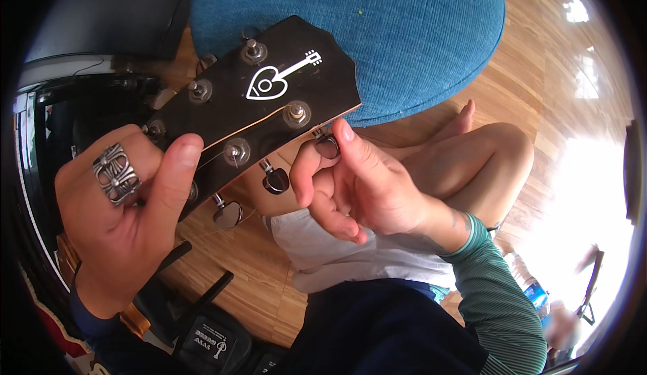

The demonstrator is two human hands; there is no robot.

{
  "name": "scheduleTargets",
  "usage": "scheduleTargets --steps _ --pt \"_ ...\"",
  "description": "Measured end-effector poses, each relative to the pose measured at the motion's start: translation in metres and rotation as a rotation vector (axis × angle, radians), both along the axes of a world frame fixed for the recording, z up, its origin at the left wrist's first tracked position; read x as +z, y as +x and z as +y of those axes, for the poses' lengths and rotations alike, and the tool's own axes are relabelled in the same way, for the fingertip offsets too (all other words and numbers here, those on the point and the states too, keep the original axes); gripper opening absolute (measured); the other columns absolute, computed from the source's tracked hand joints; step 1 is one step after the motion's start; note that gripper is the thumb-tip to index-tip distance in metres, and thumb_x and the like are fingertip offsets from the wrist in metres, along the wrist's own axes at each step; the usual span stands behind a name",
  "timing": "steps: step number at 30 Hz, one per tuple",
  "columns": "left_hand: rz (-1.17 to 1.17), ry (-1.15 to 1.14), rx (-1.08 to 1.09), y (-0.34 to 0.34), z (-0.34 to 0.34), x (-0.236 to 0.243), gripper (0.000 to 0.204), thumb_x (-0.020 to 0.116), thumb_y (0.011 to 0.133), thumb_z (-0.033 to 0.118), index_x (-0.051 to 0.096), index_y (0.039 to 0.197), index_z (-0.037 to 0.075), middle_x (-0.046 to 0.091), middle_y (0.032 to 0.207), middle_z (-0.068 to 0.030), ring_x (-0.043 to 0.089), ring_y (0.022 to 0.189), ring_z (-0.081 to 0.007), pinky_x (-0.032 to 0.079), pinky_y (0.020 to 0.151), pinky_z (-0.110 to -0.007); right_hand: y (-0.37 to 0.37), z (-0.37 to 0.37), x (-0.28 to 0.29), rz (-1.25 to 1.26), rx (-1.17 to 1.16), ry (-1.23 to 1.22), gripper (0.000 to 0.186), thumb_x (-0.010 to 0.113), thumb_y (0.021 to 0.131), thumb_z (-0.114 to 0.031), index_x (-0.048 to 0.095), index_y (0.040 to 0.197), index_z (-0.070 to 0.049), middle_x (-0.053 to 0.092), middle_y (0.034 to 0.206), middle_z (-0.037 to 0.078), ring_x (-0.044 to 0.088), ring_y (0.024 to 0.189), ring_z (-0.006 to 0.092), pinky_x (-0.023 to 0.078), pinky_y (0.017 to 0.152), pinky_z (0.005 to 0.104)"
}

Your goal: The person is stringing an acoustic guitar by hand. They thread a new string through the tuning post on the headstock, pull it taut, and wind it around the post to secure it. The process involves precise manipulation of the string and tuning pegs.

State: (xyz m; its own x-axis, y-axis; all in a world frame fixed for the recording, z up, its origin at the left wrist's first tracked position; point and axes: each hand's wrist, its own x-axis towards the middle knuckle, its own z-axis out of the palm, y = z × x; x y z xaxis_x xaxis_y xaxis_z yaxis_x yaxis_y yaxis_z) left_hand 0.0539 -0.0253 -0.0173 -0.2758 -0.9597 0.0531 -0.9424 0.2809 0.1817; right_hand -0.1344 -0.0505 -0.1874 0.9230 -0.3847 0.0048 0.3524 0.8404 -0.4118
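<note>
A black guitar headstock (269, 85) with a white heart-shaped guitar drawing tilts across the upper left. A bronze-coloured string (246, 126) runs from the post (296, 113) nearest the headstock's right tip down to my left hand (128, 196). That hand wears a wide silver ring (116, 174); its fingers are curled and its thumb presses by the string. My right hand (377, 193) pinches the dark tuning key (328, 147) of that post between thumb and index finger, the other fingers loosely bent. Two more keys on this edge (275, 179) are untouched.
Behind the headstock stands a round blue cushioned seat (418, 38). My bare bent leg (472, 166) rests on the wooden floor (539, 58). A black bag (212, 338) lies at lower left, a plastic bottle (529, 284) at right near bright light.
</note>
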Motion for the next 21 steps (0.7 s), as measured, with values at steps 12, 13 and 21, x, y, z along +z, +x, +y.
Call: scheduleTargets --steps 12,13,21 --pt "-0.008 -0.022 -0.029 0.003 0.001 -0.001 0.032 0.071 0.086 0.000 0.050 0.062 0.003 0.043 0.053 -0.0039 0.039 0.044 -0.0110 0.026 0.042 -0.027 -0.008 -0.004 0.003 0.360 -0.456 -0.410 0.056 0.039 0.105 -0.046 0.058 0.077 -0.001 0.050 0.053 0.002 0.050 0.041 0.0111 0.038 0.039 0.0251" --pt "-0.012 -0.020 -0.032 0.003 0.001 -0.001 0.032 0.071 0.086 0.000 0.050 0.062 0.003 0.043 0.053 -0.0040 0.039 0.044 -0.0111 0.026 0.042 -0.027 -0.008 -0.005 0.003 0.300 -0.332 -0.386 0.069 0.024 0.106 -0.054 0.060 0.084 0.001 0.050 0.053 -0.001 0.049 0.042 0.0068 0.038 0.039 0.0222" --pt "-0.028 -0.040 -0.055 0.001 -0.001 -0.002 0.033 0.071 0.086 -0.001 0.049 0.062 0.004 0.043 0.053 -0.0039 0.040 0.044 -0.0122 0.026 0.042 -0.028 0.008 0.008 -0.005 0.801 -1.000 -1.276 0.035 0.067 0.094 -0.028 0.053 0.072 -0.004 0.052 0.057 0.008 0.055 0.046 0.0227 0.043 0.042 0.0354"
